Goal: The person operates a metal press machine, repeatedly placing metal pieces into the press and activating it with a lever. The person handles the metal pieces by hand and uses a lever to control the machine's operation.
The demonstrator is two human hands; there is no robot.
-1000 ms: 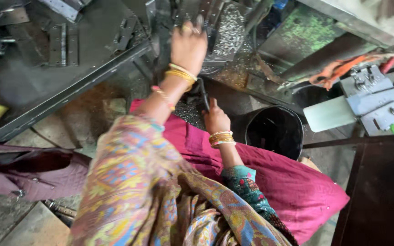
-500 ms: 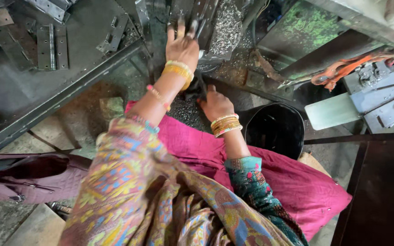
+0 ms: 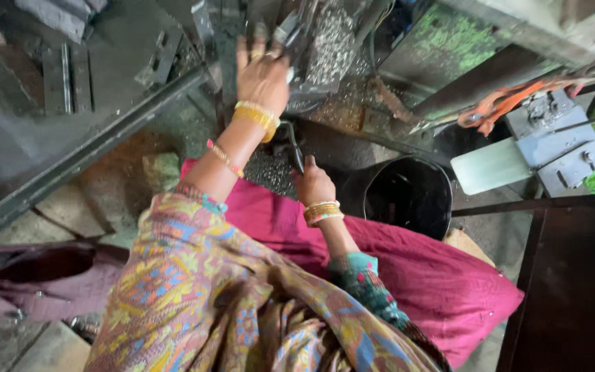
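Gripping a dark lever [image 3: 296, 153], the right hand [image 3: 313, 184] sits beside a black bucket [image 3: 408, 196]; left fingers [image 3: 251, 54] spread.

Soft daylight falls from above and the right, brightening the pink cloth [image 3: 449, 289] and the pale grey block [image 3: 494, 165]. The machine bed [image 3: 105, 103] at the upper left sits dim and slightly smeared. The left hand [image 3: 262, 76] is blurred, the metal shavings [image 3: 332, 41] glint, and the black bucket [image 3: 408, 196] swallows light. Lines bend toward the corners.
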